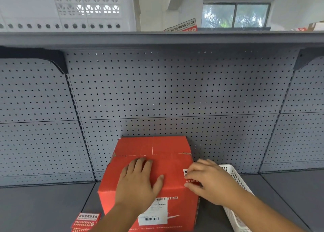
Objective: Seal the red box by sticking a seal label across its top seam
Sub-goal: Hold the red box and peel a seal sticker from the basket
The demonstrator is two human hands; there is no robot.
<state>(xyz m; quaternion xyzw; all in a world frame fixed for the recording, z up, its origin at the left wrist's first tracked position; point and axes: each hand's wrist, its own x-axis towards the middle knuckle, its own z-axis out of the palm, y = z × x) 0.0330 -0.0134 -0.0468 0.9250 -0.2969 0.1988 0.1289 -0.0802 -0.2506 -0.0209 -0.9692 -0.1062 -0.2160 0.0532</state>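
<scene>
Box point(154, 168), red cardboard, stands on a grey shelf point(43, 207) against the pegboard back panel point(175, 91). Its top flaps are down; a seam runs left to right across the top and a second one runs from it toward the far edge. A white shipping label point(154, 214) with barcodes is on the near face.

Left hand point(138, 181) lies palm down on the near top flap, fingers spread flat, holding nothing. Fingertips reach close to the cross seam.

Right hand point(210, 181) is at the right edge of the box top. Its grip is pressed onto a seal label point(188, 176), red and white with printed characters, which lies at that edge and appears to fold over the corner. Most of the label is hidden under the fingers; whether it is fully stuck down cannot be told. It does not lie across either seam.

Stack of label sheets point(85, 221) lies on the shelf at the box's near left. A white slotted basket point(236, 188) sits just right of the box, under the right forearm.

An upper shelf point(157, 37) runs overhead. One more label sheet point(182, 26) stands on it, a window point(235, 15) behind.
</scene>
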